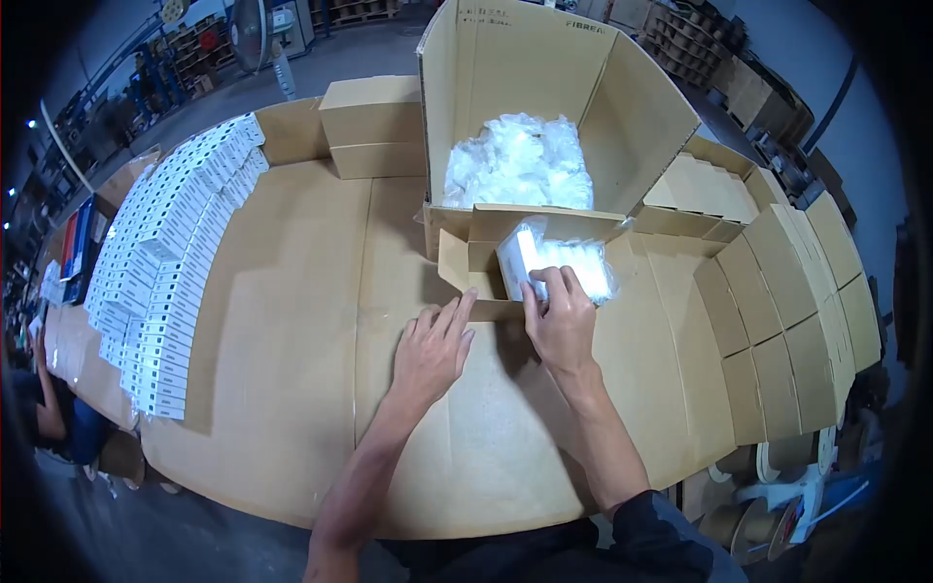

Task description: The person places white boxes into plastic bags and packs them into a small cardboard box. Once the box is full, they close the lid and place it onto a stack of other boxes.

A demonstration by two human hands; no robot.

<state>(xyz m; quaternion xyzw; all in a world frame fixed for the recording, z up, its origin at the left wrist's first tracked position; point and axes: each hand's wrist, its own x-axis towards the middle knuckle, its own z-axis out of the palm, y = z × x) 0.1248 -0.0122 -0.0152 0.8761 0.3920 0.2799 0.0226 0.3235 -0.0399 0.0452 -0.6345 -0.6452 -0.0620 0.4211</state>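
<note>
My left hand [432, 355] lies at the near left corner of a small open cardboard box [453, 260], its fingers stretched out and touching the rim. My right hand [561, 321] is closed, thumb and fingers pinching at a slim white box [515, 260] that stands tilted in the carton. Beside it, a clear plastic-wrapped pack [585, 264] fills the carton's right side. My fingers hide part of the white box and pack. Directly behind, a tall open carton [641, 126] holds a heap of crumpled clear plastic bags [520, 160].
Stacked white boxes [175, 262] line the cardboard-covered table's [282, 360] left side. Closed brown cartons [777, 321] are stacked on the right, with another carton [374, 126] at the back. Spools [758, 525] stand below at right. Another person's arm [49, 389] shows at far left.
</note>
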